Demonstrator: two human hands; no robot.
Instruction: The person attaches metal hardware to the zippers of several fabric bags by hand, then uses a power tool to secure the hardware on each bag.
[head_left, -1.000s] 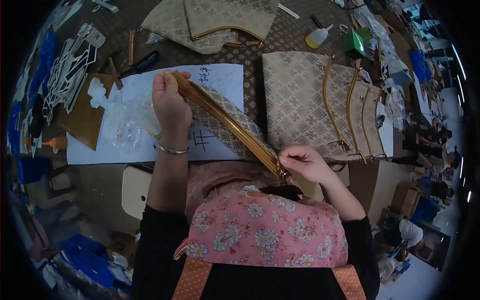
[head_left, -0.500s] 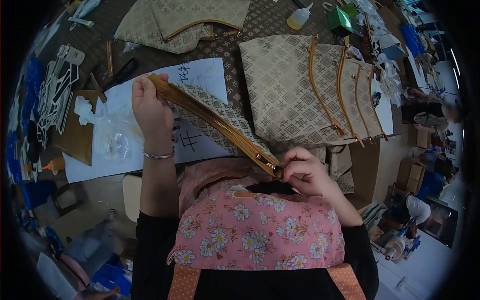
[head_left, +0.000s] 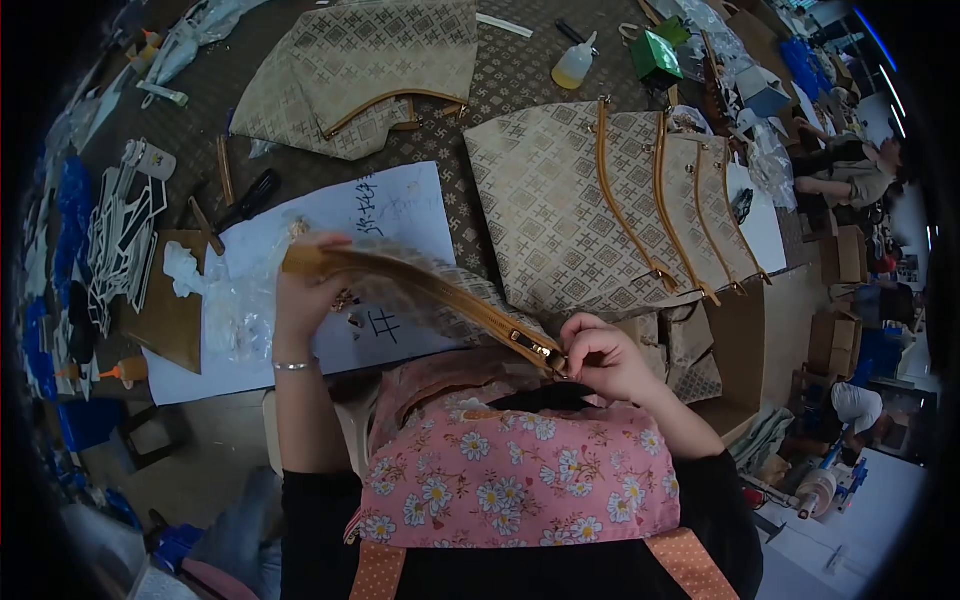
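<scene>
Between my hands stretches a beige patterned bag panel [head_left: 455, 312] with a tan-edged brass zipper [head_left: 440, 287] along its top. My left hand [head_left: 308, 290], smeared by motion and wearing a silver bangle, grips the tan end of its edging. At the other end, beside the metal zipper pull [head_left: 530, 345], my right hand [head_left: 605, 362] pinches the zipper's end with thumb and fingers. What exactly sits between the right fingertips is hidden. Below the left hand are a clear plastic bag [head_left: 240, 315] and small metal parts [head_left: 348, 305] on white paper [head_left: 410, 215].
Overlapping zippered panels [head_left: 540, 200] lie to the right, with more patterned panels [head_left: 370, 60] at the back left. A bottle of yellow liquid [head_left: 573, 66] and a green box [head_left: 656, 58] stand behind. White frames [head_left: 120, 235] lie left. An open carton [head_left: 745, 350] is at lower right.
My left hand has come down toward me with its end of the panel, so the zipper lies flatter. My right hand keeps its pinch. The whole view has shifted slightly.
</scene>
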